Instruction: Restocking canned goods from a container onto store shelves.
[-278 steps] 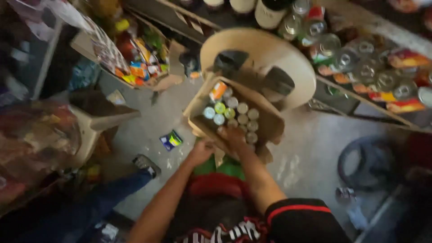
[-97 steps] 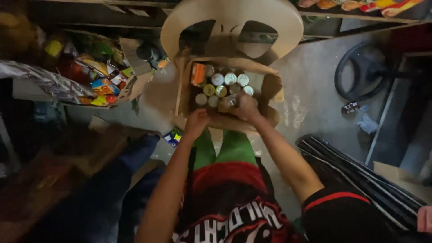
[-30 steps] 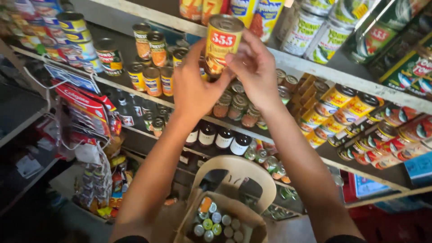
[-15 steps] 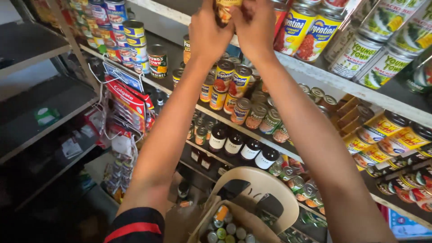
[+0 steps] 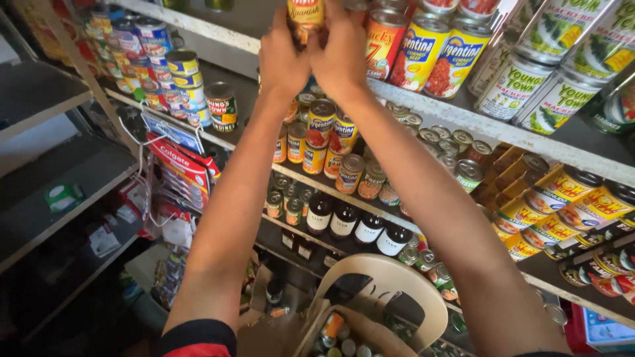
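Note:
Both my arms reach up to the top shelf [image 5: 463, 116]. My left hand [image 5: 281, 59] and my right hand [image 5: 340, 49] together clasp one orange-and-yellow can [image 5: 304, 12] at the frame's top edge, held upright. The can's upper part is cut off. Just right of it stand large yellow-and-red labelled cans [image 5: 423, 46] on the same shelf. Below my wrists, smaller cans [image 5: 324, 132] crowd the middle shelf.
Tall white-and-green cans [image 5: 562, 39] fill the top shelf's right end. Dark bottles [image 5: 357, 228] line a lower shelf. A cardboard box of cans [image 5: 334, 330] rests on a beige plastic chair [image 5: 390, 284] below. Red sachet strips [image 5: 178, 158] hang left, beside grey shelves [image 5: 40, 99].
My hands lifted the can out of the box and raised it to the top shelf; over the last second it rose further and my view tilted up.

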